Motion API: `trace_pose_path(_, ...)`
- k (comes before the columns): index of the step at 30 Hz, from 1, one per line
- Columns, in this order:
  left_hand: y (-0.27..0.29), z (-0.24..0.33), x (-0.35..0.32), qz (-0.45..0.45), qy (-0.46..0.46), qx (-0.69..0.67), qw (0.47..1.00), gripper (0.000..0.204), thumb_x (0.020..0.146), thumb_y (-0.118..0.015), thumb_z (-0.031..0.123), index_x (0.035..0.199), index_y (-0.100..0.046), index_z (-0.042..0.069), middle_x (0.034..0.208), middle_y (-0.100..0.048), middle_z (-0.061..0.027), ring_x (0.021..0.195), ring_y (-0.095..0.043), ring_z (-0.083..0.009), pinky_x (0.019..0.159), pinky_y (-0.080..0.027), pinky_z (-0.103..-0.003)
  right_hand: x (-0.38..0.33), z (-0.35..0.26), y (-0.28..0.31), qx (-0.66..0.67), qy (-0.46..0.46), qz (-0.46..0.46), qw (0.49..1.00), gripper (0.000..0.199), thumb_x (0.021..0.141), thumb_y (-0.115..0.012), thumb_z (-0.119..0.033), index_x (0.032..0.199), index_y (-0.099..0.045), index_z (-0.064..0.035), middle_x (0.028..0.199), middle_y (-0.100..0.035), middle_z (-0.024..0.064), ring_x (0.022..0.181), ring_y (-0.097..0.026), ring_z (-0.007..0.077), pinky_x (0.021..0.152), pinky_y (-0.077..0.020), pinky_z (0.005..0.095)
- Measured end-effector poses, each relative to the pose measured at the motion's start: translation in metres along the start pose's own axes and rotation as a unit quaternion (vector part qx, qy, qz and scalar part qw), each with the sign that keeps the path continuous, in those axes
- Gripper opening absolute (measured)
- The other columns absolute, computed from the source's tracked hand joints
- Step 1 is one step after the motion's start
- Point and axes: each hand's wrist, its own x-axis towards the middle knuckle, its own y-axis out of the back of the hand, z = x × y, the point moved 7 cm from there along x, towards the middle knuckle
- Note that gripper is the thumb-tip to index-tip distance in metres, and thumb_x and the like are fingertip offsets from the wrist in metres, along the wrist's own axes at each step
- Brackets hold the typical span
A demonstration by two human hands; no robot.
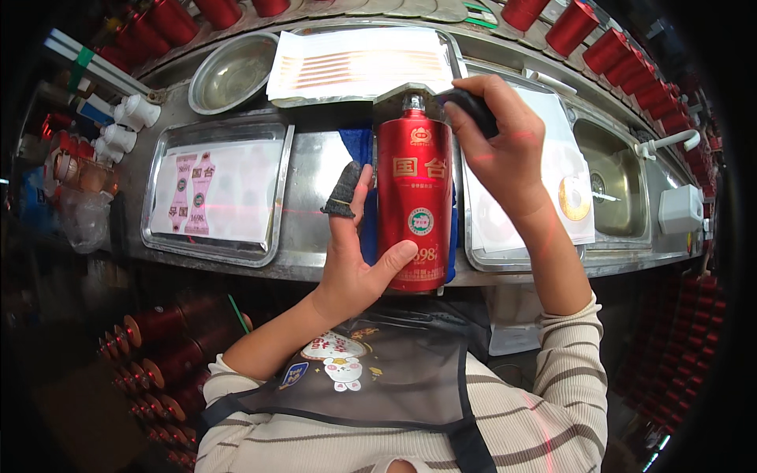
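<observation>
A glossy red bottle (415, 205) with gold and white printing and a round green-and-white emblem lies in front of me, its short glassy neck pointing away. My left hand (351, 264) grips it near the base, thumb across the front and fingers along the left side. One finger wears a black finger cot (343, 191). My right hand (505, 130) is closed around a black handle (473, 110) beside the bottle's neck. A grey metal plate with angled edges (386, 102) shows behind the neck; whether it joins the handle is unclear. Blue cloth (359, 146) lies under the bottle.
At left sits a metal tray (281, 177) with pink printed labels in it. Further back are a steel bowl (234, 75) and a tray of white sheets with gold strips (359, 63). Right: white sheets (493, 193), a sink (607, 177), and a white jug (680, 209). Red bottles (572, 27) line the back.
</observation>
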Motion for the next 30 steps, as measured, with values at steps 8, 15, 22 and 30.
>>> trace_pose_path(8, 0.018, -0.001, -0.009, 0.049, 0.017, -0.041, 0.998, 0.082, 0.099, -0.066, 0.029, 0.159, -0.017, 0.001, 0.162, -0.029, -0.0213, 0.147, -0.034, -0.0296, 0.118, -0.027, -0.046, -0.071, -0.072, 0.004, 0.038, 0.186, -0.151, 0.970, 0.027, 0.070, -0.081, -0.005, 0.096, -0.073, -0.0094, 0.077, -0.053, 0.0036, 0.073, -0.058, 0.0237, 0.061, -0.0495, 0.0342)
trace_pose_path(15, 0.008, 0.010, -0.019, 0.019, 0.001, -0.071, 0.997, 0.079, 0.101, -0.063, 0.027, 0.157, -0.016, -0.003, 0.162, -0.029, -0.0239, 0.148, -0.033, -0.0300, 0.121, -0.025, -0.043, -0.101, -0.087, 0.038, 0.085, -0.034, -0.143, 0.985, 0.027, 0.077, -0.080, -0.001, 0.103, -0.072, -0.0036, 0.077, -0.060, 0.0035, 0.072, -0.060, 0.0165, 0.064, -0.0519, 0.0289)
trace_pose_path(22, -0.010, 0.007, -0.023, -0.004, -0.015, -0.079, 0.997, 0.080, 0.100, -0.065, 0.021, 0.158, -0.015, -0.004, 0.162, -0.029, -0.0232, 0.147, -0.034, -0.0287, 0.120, -0.029, -0.041, -0.149, -0.060, 0.006, 0.161, -0.317, 0.088, 0.931, 0.024, 0.091, -0.076, -0.008, 0.108, -0.060, -0.0011, 0.098, -0.062, 0.0033, 0.087, -0.058, 0.0082, 0.078, -0.0490, 0.0235)
trace_pose_path(30, -0.006, 0.007, -0.021, 0.000, -0.028, -0.061, 0.998, 0.082, 0.099, -0.065, 0.020, 0.159, -0.013, -0.002, 0.163, -0.026, -0.0219, 0.150, -0.030, -0.0278, 0.122, -0.023, -0.041, -0.173, -0.023, 0.025, 0.198, -0.405, 0.073, 0.890, 0.023, 0.092, -0.075, -0.007, 0.105, -0.058, 0.0006, 0.093, -0.063, 0.0025, 0.083, -0.059, 0.0073, 0.076, -0.0494, 0.0216)
